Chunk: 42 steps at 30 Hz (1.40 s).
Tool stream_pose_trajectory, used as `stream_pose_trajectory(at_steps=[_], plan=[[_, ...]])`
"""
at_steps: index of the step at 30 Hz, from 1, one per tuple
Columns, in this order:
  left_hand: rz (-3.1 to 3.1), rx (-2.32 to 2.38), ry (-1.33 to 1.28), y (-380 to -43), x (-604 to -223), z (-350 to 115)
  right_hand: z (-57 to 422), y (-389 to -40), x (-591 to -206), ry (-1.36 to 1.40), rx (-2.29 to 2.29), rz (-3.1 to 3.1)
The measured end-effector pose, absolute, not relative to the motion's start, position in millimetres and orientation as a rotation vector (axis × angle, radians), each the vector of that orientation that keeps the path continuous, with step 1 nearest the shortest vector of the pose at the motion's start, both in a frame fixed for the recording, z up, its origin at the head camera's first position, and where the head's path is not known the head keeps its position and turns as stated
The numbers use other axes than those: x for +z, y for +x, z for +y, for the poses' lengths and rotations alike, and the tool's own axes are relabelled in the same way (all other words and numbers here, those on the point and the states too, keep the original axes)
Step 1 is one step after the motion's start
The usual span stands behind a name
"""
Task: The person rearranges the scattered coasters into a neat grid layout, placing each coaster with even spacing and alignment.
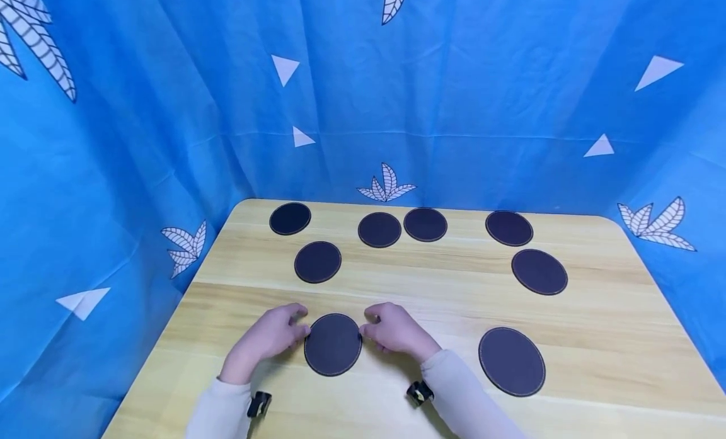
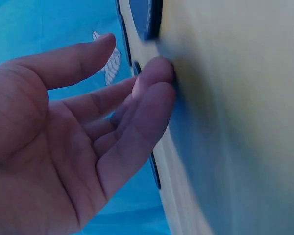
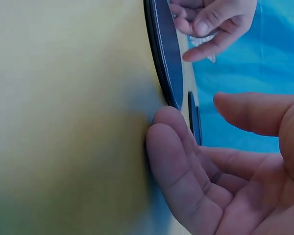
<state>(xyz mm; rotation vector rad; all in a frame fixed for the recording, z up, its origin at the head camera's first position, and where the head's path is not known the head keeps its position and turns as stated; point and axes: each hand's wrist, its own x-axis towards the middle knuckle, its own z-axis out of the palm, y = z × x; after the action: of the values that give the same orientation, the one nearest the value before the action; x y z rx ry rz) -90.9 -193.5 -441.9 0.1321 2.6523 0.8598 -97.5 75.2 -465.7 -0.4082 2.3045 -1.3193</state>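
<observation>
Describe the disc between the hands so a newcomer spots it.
Find the pale wooden table before the blue curtain. On its near half, look between left hand and right hand. The dark round disc there alone has a hand on either side; the other near disc lies right of both hands.

**Charcoal on straw, ringed in blue**

The disc at lower centre is dark purplish grey with a thin tan stitched line inside its edge (paler in the right-wrist view). The lower-right disc matches; the upper-left disc looks nearly black. The tabletop is pale yellow wood with light-brown horizontal grain. Bright blue cloth fills the top, printed with white triangles and white, dark-veined leaves. The sleeves at bottom are pale grey.
</observation>
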Motion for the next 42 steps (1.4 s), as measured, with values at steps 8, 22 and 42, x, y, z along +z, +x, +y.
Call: stream_pose_trajectory(at_steps=[8,22,42], plan=[[2.72,0.799,0.073,-69,-436,-176,72,-71,-463,-0.365,-1.395,2.246],[2.746,0.871,0.03,-64,-446,-169,66,-61,-469,-0.312,-1.589,2.186],[2.433,1.621,0.015,-73,-451,-179,66,-64,-474,-0.269,-1.914,1.786]])
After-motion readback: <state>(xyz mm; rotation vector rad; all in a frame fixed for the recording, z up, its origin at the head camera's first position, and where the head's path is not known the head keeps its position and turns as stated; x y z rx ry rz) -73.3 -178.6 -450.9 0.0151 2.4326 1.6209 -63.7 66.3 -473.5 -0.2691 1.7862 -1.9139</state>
